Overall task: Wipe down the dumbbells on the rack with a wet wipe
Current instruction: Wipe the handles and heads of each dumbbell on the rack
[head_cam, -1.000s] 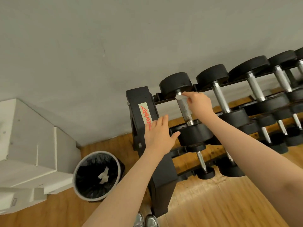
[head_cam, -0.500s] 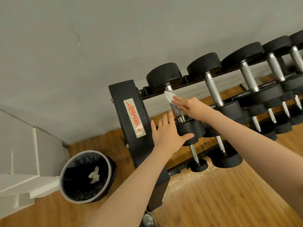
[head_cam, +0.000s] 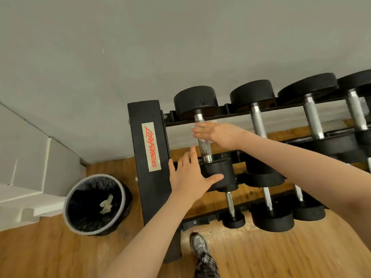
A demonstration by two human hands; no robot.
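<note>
The right hand [head_cam: 217,133] has slid up the handle toward 12 o'clock, fingers straighter, seemingly pressing the blurred wet wipe [head_cam: 202,125] onto the leftmost top-tier dumbbell [head_cam: 204,145]; the left hand [head_cam: 190,177], fingers spread, steadies its near head.

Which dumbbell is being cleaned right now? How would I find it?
Find the black rack's end post with the red-lettered label. On the top row, it is the dumbbell right beside that post. Only this one has a hand across its silver handle.
</note>
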